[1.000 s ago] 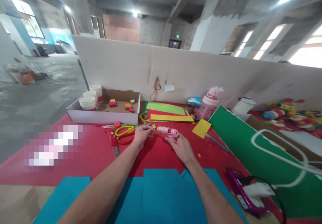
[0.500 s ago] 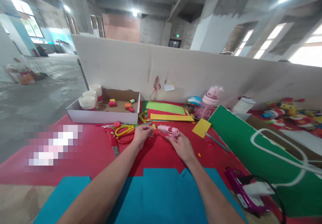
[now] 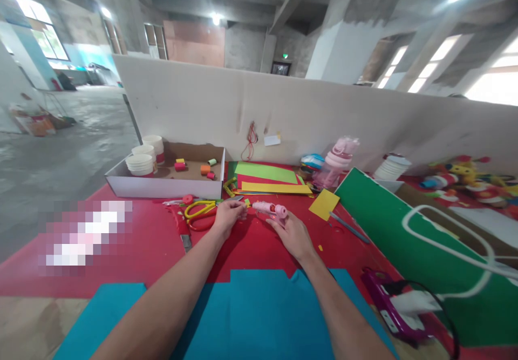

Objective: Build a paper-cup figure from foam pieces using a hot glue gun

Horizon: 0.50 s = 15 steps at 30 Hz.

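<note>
My right hand is wrapped round the handle of a pink glue gun, whose nozzle points left. Just left of the nozzle, my left hand has its fingers pinched together by a tiny yellow-green piece; whether the fingers grip it is too small to tell. Yellow-handled scissors and red-handled scissors lie beside my left hand. A red utility knife is further left. Beyond my right hand lies a yellow paper square.
A shallow box with paper cups and small coloured rolls stands at the back left. Coloured sheets lie behind my hands. A pink bottle, green board and purple power strip are on the right.
The glue gun has shifted very slightly left, its nozzle nearer my left fingertips. My left hand keeps its pinched pose.
</note>
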Each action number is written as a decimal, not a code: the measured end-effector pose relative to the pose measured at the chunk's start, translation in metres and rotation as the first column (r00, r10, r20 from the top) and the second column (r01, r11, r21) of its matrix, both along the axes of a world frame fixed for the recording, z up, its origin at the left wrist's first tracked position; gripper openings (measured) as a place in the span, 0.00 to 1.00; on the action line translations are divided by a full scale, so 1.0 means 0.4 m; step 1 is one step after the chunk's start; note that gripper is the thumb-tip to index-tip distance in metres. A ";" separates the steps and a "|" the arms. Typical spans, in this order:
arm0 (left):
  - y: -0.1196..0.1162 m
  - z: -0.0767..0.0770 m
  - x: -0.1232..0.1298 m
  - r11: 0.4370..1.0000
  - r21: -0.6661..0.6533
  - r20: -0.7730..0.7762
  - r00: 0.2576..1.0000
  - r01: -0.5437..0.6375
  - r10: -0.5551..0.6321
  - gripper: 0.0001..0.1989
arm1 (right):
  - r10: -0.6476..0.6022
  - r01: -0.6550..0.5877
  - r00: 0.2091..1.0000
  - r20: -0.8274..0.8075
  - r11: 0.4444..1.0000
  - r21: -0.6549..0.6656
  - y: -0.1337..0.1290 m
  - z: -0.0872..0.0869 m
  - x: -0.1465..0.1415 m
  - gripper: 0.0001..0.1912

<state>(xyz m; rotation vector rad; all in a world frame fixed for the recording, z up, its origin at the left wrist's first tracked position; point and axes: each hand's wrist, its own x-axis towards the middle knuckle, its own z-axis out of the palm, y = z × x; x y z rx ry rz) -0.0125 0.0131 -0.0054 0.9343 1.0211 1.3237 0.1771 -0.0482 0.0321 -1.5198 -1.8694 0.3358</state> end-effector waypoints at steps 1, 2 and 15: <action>0.000 0.000 0.000 1.000 -0.001 -0.004 1.000 0.002 -0.002 0.13 | -0.009 0.009 1.000 0.001 1.000 -0.003 0.000 0.000 0.001 0.18; -0.001 0.001 -0.001 1.000 0.001 -0.008 1.000 0.004 -0.004 0.13 | -0.015 0.015 1.000 0.000 1.000 -0.006 0.001 0.000 0.001 0.18; -0.007 0.010 0.001 1.000 0.012 -0.007 1.000 0.009 -0.009 0.14 | 0.010 -0.010 1.000 0.002 1.000 -0.001 -0.001 0.007 0.000 0.17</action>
